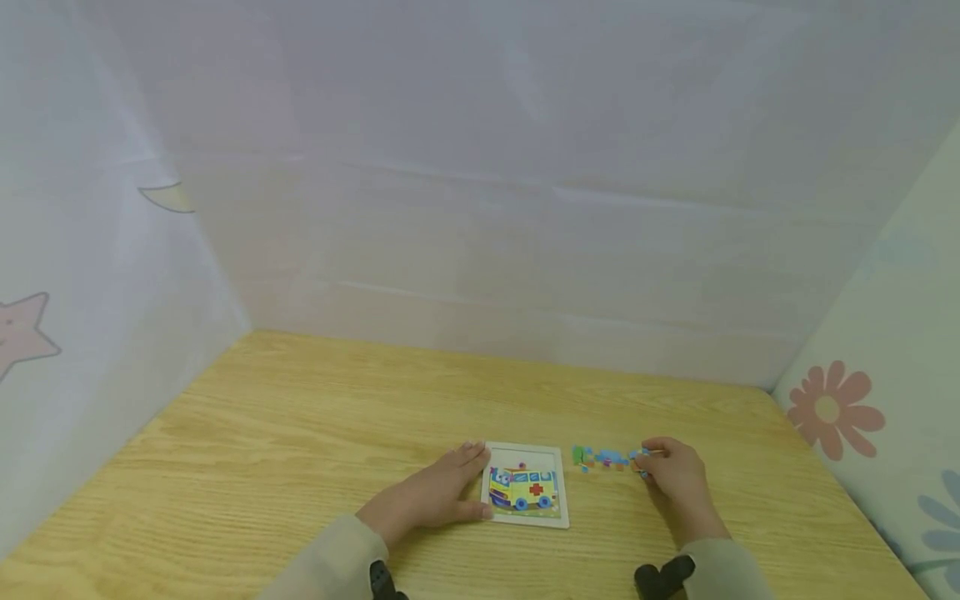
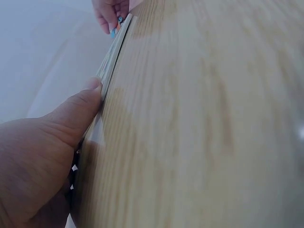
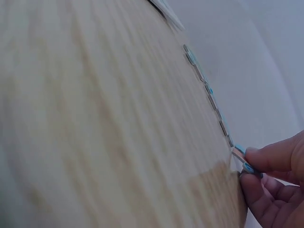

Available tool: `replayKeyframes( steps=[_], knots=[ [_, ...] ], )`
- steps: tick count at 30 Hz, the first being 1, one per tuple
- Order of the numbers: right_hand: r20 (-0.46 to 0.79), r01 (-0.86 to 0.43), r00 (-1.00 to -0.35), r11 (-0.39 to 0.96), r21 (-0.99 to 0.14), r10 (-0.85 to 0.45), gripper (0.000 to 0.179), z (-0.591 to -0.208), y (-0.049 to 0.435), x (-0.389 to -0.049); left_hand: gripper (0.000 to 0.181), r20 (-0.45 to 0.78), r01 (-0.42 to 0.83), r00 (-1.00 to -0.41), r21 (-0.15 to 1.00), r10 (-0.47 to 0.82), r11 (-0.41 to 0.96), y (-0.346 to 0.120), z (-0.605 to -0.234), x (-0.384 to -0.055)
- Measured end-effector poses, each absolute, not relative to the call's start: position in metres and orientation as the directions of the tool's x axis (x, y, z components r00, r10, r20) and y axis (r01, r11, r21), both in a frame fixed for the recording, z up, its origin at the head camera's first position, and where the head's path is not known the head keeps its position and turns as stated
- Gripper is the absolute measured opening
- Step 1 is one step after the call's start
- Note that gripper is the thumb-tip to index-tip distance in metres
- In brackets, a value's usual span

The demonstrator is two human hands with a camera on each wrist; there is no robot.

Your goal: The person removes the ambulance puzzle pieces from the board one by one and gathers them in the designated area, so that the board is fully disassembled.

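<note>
A square puzzle board with a pale frame lies flat, its lower part filled with a picture of a yellow ambulance. My left hand rests at the board's left side, thumb near the lower corner and fingertips touching the upper corner. In the left wrist view the thumb presses against the board's edge. To the right of the board, my right hand pinches a small puzzle piece between thumb and fingers, tilted up from the table. Loose puzzle pieces lie in a row between board and right hand.
The wooden table extends around the board. Pale cloth walls stand behind it and at both sides, the right one printed with flowers. A dark wrist device sits at the right cuff.
</note>
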State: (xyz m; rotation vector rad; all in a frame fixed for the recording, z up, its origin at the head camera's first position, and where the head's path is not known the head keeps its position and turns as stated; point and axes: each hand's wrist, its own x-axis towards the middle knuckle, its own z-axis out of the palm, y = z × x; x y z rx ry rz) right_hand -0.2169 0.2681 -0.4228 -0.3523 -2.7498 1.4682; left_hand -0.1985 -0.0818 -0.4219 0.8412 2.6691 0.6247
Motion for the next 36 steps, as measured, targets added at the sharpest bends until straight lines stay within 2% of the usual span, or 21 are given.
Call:
replayKeyframes(
  steps=[6, 14, 22, 36],
  knots=[
    [-0.074, 0.188, -0.978, 0.679, -0.710, 0.194, 0.033, -0.4170, 0.2646, -0.2169, 0.082, -0.127, 0.473, -0.797, 0.477, 0.591, 0.741, -0.0823, -0.4233, -0.1985],
    [-0.074, 0.190, -0.979, 0.738, -0.647, 0.188, 0.031, -0.4162, 0.2650, -0.2187, 0.083, -0.128, 0.475, -0.797, 0.470, 0.591, 0.743, -0.0821, -0.4248, -0.1998],
    [-0.114, 0.209, -0.977, 0.734, -0.646, 0.178, 0.033, -0.4175, 0.2685, -0.2224, 0.083, -0.123, 0.481, -0.797, 0.463, 0.591, 0.744, -0.0815, -0.4246, -0.2011],
    [-0.091, 0.205, -0.975, 0.663, -0.720, 0.202, 0.041, -0.4176, 0.2669, -0.2141, 0.083, -0.121, 0.486, -0.788, 0.480, 0.604, 0.730, -0.0809, -0.4220, -0.1988]
  ],
)
